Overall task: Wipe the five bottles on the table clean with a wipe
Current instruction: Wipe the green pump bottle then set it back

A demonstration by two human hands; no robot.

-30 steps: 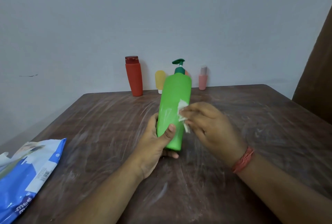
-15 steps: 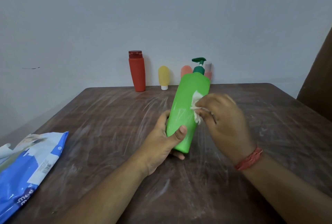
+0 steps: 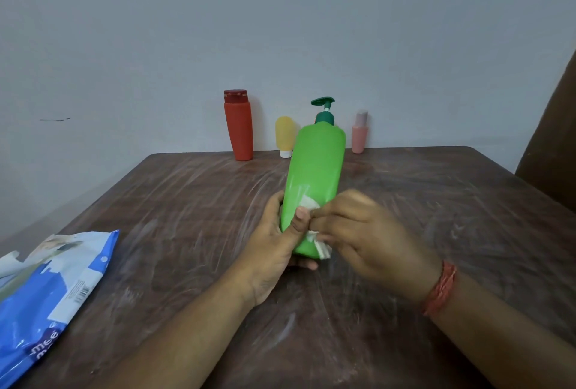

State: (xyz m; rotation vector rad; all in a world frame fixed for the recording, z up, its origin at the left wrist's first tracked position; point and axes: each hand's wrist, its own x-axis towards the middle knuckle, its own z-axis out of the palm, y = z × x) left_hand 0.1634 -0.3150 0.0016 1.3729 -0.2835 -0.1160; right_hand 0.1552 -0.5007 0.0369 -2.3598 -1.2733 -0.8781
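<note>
My left hand [image 3: 274, 245] grips the lower part of a bright green pump bottle [image 3: 314, 176], which tilts away from me above the table. My right hand [image 3: 364, 236] pinches a small white wipe [image 3: 318, 239] against the bottle's lower right side, close to my left thumb. At the table's far edge stand a red bottle [image 3: 238, 125], a small yellow bottle [image 3: 285, 136] and a pink bottle [image 3: 360, 134]. The green bottle hides whatever stands behind it.
A blue and white wipes pack [image 3: 46, 292] lies at the table's left front edge. The dark wooden table [image 3: 174, 220] is streaked with white smears. A dark brown panel [image 3: 554, 127] rises at the right, and a plain wall stands behind the bottles.
My right hand has slid the wipe down the green bottle from its upper middle to near its base. The bottle has shifted slightly and covers the peach bottle behind it.
</note>
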